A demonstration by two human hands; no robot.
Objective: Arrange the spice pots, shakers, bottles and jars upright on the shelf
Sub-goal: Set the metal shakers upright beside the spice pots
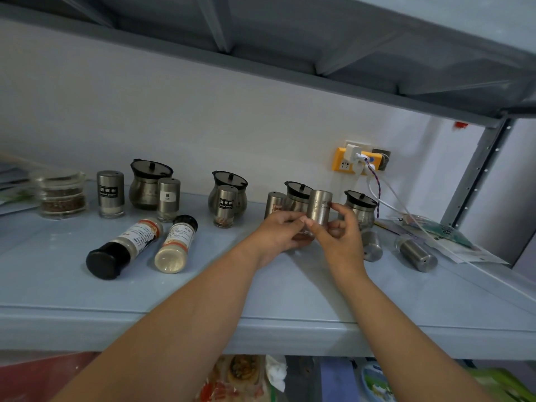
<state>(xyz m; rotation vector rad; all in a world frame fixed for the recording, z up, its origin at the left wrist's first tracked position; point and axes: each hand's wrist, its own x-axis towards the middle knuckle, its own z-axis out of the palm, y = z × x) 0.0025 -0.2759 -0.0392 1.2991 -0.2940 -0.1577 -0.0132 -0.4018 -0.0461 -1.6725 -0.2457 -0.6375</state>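
Observation:
My left hand and my right hand both hold one steel shaker upright, just above the blue shelf. Behind it stand another steel shaker and a black-lidded pot. A third pot stands to the right. Two steel shakers lie on their sides at the right. Two black-capped bottles lie flat at the left. Upright further left are shakers, two pots and a glass jar.
A yellow power socket with plugs and cables hangs on the back wall. Plastic packets lie at the shelf's right end beside the metal upright. Another shelf board runs overhead. Packaged goods show on the level below.

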